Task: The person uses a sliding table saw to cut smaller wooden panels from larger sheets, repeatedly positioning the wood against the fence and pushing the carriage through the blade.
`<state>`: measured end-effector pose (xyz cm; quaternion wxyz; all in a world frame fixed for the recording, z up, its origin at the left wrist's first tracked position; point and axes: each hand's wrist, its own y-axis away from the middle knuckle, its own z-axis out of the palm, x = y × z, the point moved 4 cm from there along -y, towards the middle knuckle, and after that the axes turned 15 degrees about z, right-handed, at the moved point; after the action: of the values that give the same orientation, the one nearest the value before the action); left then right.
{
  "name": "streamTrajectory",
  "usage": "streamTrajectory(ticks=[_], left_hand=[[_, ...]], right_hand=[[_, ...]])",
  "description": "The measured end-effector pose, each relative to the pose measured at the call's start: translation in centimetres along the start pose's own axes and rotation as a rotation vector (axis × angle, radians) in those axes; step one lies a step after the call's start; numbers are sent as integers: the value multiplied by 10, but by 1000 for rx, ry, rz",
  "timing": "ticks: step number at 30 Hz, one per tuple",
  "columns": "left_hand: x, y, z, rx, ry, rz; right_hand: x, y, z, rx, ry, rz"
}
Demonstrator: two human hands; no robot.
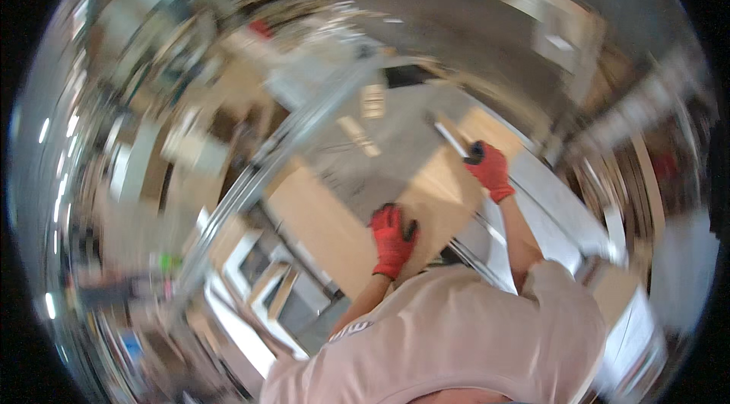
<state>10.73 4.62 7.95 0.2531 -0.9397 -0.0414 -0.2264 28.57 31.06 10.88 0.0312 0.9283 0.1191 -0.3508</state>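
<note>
A pale wooden board [437, 195] lies on the grey surface [403, 138] ahead. The red-gloved left hand [393, 239] presses flat and open on its near edge; the red-gloved right hand [490, 170] grips its far right edge. Blurred wooden frames [266, 282] lie left.

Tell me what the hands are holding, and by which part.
Both gloved hands are on a light wooden board: the left hand at its near edge, the right hand at its far corner. Motion blur hides whether fingers wrap round.

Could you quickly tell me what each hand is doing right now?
Left hand: red-gloved, resting on the wooden panel; grip cannot be told.
Right hand: red-gloved, at the panel's far edge; grip cannot be told.
</note>
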Motion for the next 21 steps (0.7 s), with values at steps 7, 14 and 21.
streamTrajectory(ticks=[7,14,21], left_hand=[[-15,11,-26,95,-247,70],[-21,-3,-11,41,-267,197],[-30,-1,-12,57,-280,222]], right_hand=[[79,147,-94,370,163,493],[167,270,-179,789,527,1028],[177,281,-175,736,517,1070]])
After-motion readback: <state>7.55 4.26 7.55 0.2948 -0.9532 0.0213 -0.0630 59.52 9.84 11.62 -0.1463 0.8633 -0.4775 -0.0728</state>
